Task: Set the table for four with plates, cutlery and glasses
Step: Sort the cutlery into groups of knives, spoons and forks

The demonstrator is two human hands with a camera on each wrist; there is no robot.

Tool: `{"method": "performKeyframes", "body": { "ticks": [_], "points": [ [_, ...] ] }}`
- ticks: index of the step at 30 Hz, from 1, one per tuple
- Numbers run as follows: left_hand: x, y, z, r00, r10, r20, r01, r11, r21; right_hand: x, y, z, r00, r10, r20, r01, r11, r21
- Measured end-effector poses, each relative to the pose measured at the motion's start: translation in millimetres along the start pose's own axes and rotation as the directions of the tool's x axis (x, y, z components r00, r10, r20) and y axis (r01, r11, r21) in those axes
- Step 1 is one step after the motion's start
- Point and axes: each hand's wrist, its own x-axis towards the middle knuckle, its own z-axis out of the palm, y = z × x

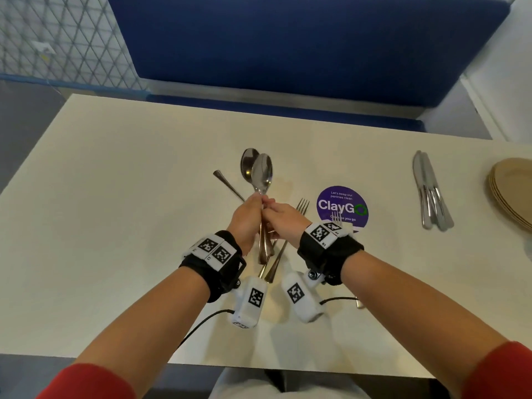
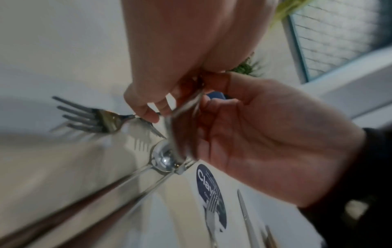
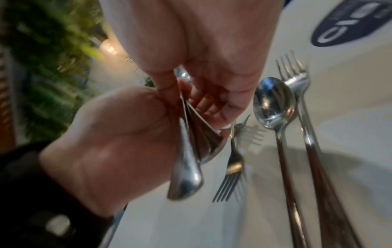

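Both hands meet above the middle of the white table [image 1: 115,197]. My left hand [image 1: 246,217] grips the handles of two spoons [image 1: 262,171], whose bowls stand up and away from me. A fork [image 2: 99,117] sticks out from the same hand, and its handle [image 1: 227,184] points to the far left. My right hand [image 1: 283,220] pinches the spoon shafts [image 2: 186,104] just above the left fingers. On the table under the hands lie a spoon [image 3: 273,104] and a fork [image 3: 297,80], side by side. Another fork [image 1: 336,218] rests on the purple sticker [image 1: 342,194].
Several knives [image 1: 430,194] lie together at the right. A stack of tan plates [image 1: 512,194] sits at the right edge. A blue bench [image 1: 288,38] runs behind the table's far edge. No glasses are in view.
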Motion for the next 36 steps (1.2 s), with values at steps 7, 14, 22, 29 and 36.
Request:
{"method": "performKeyframes", "body": {
  "ticks": [7, 14, 22, 29, 36],
  "points": [
    [2, -5, 7, 0.965, 0.25, 0.08, -0.196, 0.482, 0.854, -6, 24, -25, 0.993, 0.035, -0.116, -0.009, 0.976, 0.216],
    [2, -43, 11, 0.987, 0.145, 0.075, -0.093, 0.124, 0.988, -16, 43, -58, 0.964, 0.039, -0.263, 0.003, 0.988, 0.156],
    [-6, -39, 23, 0.998, 0.06, 0.012, -0.018, 0.101, 0.995, -31, 52, -73, 0.962, -0.03, -0.273, 0.06, 0.993, 0.103],
    [-17, -6, 25, 0.992, 0.129, -0.005, -0.102, 0.807, 0.582, -33, 58, -78, 0.969, -0.005, -0.249, 0.077, 0.957, 0.279],
    [-28, -3, 81, 0.979, 0.129, 0.156, -0.143, 0.986, 0.085, -45, 62, -88, 0.983, -0.065, -0.17, 0.105, 0.967, 0.233]
  ]
}}
